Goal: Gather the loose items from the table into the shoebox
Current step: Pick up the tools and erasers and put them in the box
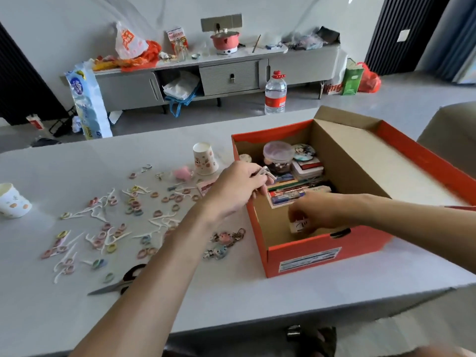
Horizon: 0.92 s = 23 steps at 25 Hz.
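Left fingers curled, pinching a small metal piece [268, 173], maybe a nail clipper; too blurred to be sure. Left hand [235, 188] holds it over the shoebox [309, 256] rim, probably to drop it in.

Right fingers curled round a small white packet [298, 224]. Right hand [319, 211] sits low in the box's near end, the bare gap beside the stacked contents, likely seating the packet there.

Shoebox stands open on the table [231, 300], right of the loose items: floss picks [164, 220] and small rings, charms [224, 240], scissors [121, 283], paper cup [205, 158]. Most of the gathering is not yet done.
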Tool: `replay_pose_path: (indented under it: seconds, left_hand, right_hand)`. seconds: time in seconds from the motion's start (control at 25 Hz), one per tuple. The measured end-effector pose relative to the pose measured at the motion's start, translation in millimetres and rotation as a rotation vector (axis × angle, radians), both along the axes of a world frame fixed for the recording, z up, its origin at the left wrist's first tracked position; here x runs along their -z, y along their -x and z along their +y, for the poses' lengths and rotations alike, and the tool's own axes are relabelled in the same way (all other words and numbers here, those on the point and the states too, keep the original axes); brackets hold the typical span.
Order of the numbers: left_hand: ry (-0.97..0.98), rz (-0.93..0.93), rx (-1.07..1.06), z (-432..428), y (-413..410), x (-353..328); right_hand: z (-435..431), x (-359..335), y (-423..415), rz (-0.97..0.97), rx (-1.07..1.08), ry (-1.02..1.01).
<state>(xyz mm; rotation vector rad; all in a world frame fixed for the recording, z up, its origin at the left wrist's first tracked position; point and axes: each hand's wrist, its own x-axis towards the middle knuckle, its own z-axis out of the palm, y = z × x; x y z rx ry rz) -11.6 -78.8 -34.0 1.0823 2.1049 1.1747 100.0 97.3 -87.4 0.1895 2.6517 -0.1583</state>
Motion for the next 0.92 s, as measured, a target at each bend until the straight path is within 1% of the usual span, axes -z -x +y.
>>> replay_pose_path:
  seconds: [0.08,0.12,0.16,0.2,0.24,0.28,0.32,0.36,0.4,0.56,0.64,0.68,0.72,0.84,0.92]
  left_hand:
    - [0.041,0.036,0.048,18,-4,2]
    - [0.065,0.063,0.067,26,-5,4]
    - [0.089,0.097,0.081,34,-8,6]
    - [0.106,0.122,0.089,41,-10,10]
    - [0.114,0.121,0.095,45,-13,14]
    - [0.114,0.097,0.1,49,-15,18]
    - [0.109,0.063,0.106,52,-18,21]
    - [0.103,0.031,0.113,53,-19,24]
    - [0.096,0.003,0.125,53,-20,26]
    - [0.043,-0.069,0.124,54,-23,30]
    - [0.028,-0.067,0.108,54,-23,32]
    - [0.026,-0.049,0.106,54,-23,32]
    - [0.029,-0.026,0.107,54,-21,32]
    - [0.053,0.03,0.102,53,-17,31]
    - [0.066,0.06,0.088,53,-16,32]
  right_hand:
    - [11,1,0,0.007,-0.036,-0.016]
    - [20,-3,-1,0.094,-0.024,-0.015]
    - [30,-9,-2,0.257,0.035,0.016]
    - [39,-16,-4,0.465,0.143,0.103]
    - [44,-22,-6,0.659,0.259,0.258]
    - [45,-28,-9,0.778,0.333,0.444]
    - [43,-33,-12,0.813,0.349,0.593]
    - [38,-34,-13,0.801,0.326,0.654]
    - [33,-33,-15,0.784,0.298,0.644]
    - [26,-30,-13,0.818,0.332,0.445]
    - [27,-29,-12,0.784,0.356,0.4]
    - [27,-29,-11,0.756,0.36,0.413]
    - [27,-30,-10,0.723,0.368,0.468]
    - [28,-32,-6,0.627,0.466,0.759]
    - [31,-32,-2,0.544,0.491,0.773]
